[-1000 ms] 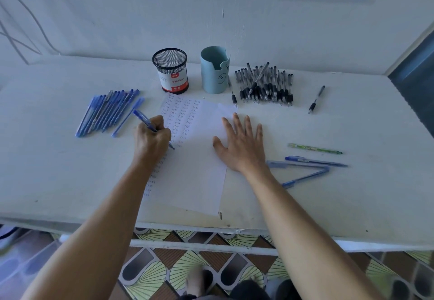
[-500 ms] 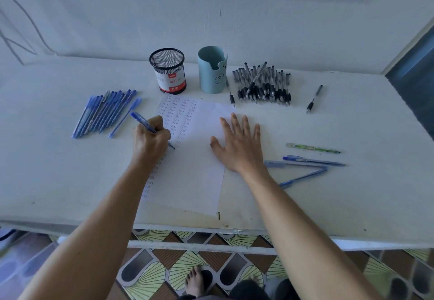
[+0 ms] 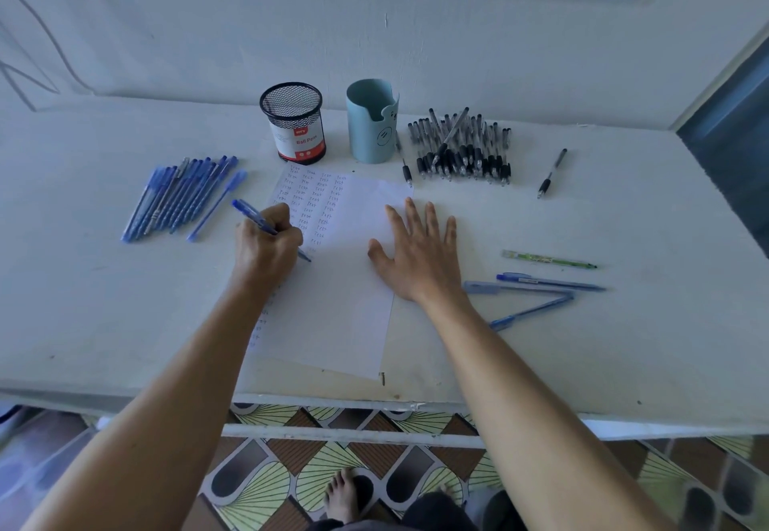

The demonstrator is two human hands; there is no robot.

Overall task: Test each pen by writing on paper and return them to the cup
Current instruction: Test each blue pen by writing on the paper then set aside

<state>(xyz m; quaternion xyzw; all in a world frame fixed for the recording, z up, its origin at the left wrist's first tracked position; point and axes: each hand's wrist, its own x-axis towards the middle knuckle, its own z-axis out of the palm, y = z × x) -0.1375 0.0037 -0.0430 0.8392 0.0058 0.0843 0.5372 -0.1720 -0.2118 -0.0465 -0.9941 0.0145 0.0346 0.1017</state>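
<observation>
Now, seen from the head camera, my left hand [image 3: 266, 247] grips a blue pen [image 3: 254, 218], fingers curled tight round its barrel, its tip down on the paper [image 3: 333, 314] just below the columns of small written words. The capped end of that pen sticks up and away to the left, past my knuckles. My right hand [image 3: 416, 256] lies flat and wide, fingers spread and straight, pressing on the right edge of the sheet and holding nothing. Beyond the top of the sheet stand the black mesh cup [image 3: 293, 122] and, to its right, the teal cup [image 3: 370, 122], both well apart from my hands. A row of blue pens [image 3: 179, 197] lies on the table [image 3: 83, 301] to the left of my writing hand, near it but not touching. A pile of black pens [image 3: 462, 147] lies right of the teal cup, with one lone black pen [image 3: 551, 172] farther right. Beside my right wrist lie a green pen [image 3: 549, 259] and three loose blue pens [image 3: 537, 287].
</observation>
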